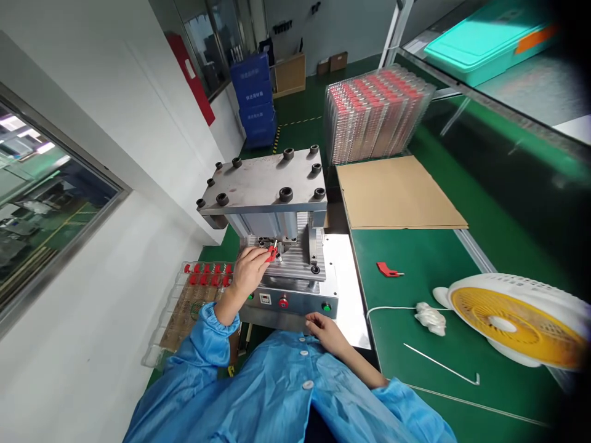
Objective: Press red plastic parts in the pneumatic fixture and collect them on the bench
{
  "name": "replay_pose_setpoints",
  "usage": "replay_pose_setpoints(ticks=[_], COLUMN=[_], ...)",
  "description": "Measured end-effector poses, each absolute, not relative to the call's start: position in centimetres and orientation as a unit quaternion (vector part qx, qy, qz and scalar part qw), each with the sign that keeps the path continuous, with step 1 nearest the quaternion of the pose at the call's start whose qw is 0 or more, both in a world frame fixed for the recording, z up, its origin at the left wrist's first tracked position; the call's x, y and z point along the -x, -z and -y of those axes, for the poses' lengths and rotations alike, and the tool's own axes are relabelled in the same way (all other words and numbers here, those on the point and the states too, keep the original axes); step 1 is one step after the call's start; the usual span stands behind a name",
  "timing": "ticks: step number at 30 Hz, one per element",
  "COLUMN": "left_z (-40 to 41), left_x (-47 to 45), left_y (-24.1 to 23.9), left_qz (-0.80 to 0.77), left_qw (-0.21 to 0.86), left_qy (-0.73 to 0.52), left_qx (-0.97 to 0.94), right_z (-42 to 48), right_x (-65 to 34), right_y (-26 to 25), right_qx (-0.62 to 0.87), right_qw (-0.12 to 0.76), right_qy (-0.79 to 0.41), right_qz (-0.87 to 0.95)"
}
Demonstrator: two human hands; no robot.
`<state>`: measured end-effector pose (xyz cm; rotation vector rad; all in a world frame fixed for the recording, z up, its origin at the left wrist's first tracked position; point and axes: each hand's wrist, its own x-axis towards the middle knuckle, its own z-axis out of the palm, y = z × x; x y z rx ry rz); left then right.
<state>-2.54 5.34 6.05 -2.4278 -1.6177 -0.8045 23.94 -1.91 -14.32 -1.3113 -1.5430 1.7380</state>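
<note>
My left hand [249, 271] is closed in a pinch on a small red part [272, 253], held on the ribbed metal bed of a benchtop press [272, 227], under its thick bolted top plate [265, 181]. My right hand [325, 329] rests at the press's front lower edge, close to the green button [327, 307], fingers curled loosely with nothing visible in them. A clear plastic tray [196, 292] with several red parts lies left of the press, beside my left wrist. Both arms wear blue sleeves.
One loose red part [388, 269] lies on the green table right of the press. A cardboard sheet [397, 192] and a stack of trays with red parts [376, 114] lie behind. A white-and-yellow fan [517, 317] and a crumpled white cloth [429, 318] lie at right.
</note>
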Motion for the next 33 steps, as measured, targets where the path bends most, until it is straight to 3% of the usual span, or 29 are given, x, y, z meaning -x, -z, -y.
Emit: replay_pose_setpoints(ticks=[7, 17, 23, 28, 33], left_z=[-6.1, -7.1, -8.2, -8.3, -5.8], left_x=[2.7, 1.3, 1.2, 1.4, 4.7], left_y=[-6.5, -5.7, -5.4, -5.3, -4.8], left_qz=[0.560, 0.590, 0.588, 0.555, 0.532], left_qw=[0.001, 0.051, -0.001, -0.023, -0.001], left_qy=[0.233, 0.301, 0.320, 0.345, 0.441], left_qx=[0.795, 0.747, 0.743, 0.757, 0.723], right_z=[1.5, 1.8, 2.4, 2.5, 1.5], right_x=[-23.9, -23.3, -22.0, -21.6, -24.6], right_y=[14.1, 14.6, 15.0, 14.6, 15.3], right_qx=[0.475, 0.507, 0.511, 0.533, 0.617], right_qw=[0.240, 0.234, 0.241, 0.286, 0.326], right_qy=[-0.625, -0.603, -0.625, -0.640, -0.574], right_qz=[0.572, 0.570, 0.539, 0.474, 0.429])
